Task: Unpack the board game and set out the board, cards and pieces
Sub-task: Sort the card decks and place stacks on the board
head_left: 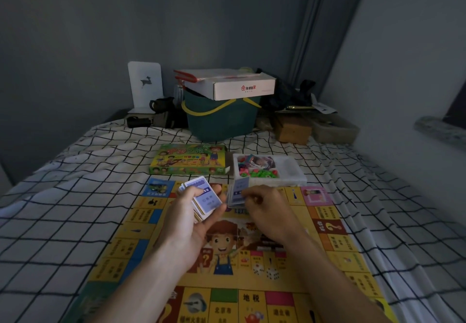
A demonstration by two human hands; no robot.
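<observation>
The board (252, 259) lies unfolded on the checked bed (63, 209), so the head view shows the card step in hand. The left hand (194, 211) grips a thick stack of cards (204, 197) above the board's far edge; the right hand (262, 204) pinches a smaller packet of cards (238, 192) beside it. The game box (187, 162) and the tray of pieces (267, 168) sit just beyond. Next, the cards likely need setting down as decks on the board, then pieces lifted from the tray.
</observation>
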